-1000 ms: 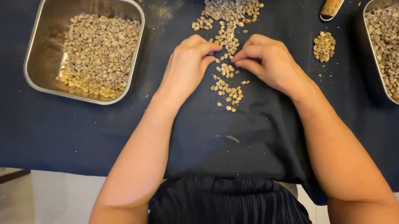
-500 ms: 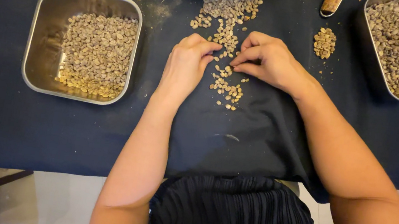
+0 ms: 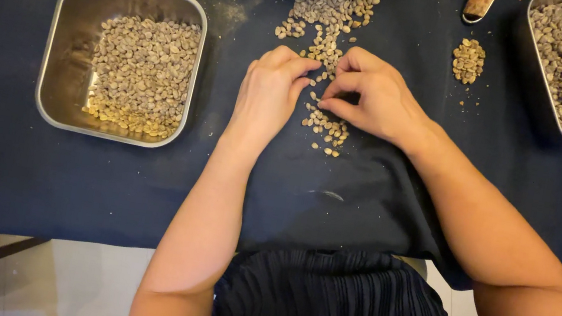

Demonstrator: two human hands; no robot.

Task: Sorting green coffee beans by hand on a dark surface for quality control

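Dark blue cloth [image 3: 31, 171] covering the table, its weave dusted with pale chaff. Small oval beans [image 3: 331, 4], pale grey-tan and matte, lie heaped at the cloth's centre and trail down between the hands. Left hand [image 3: 269, 92] and right hand [image 3: 374, 94] rest curled, fingertips pinched over the trailing beans. A square steel tray [image 3: 60, 33] at left and another steel tray [image 3: 534, 78] at right each hold beans.

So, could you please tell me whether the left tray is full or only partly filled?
Partly filled. The left tray holds beans heaped toward its right side, with bare metal showing along its left.
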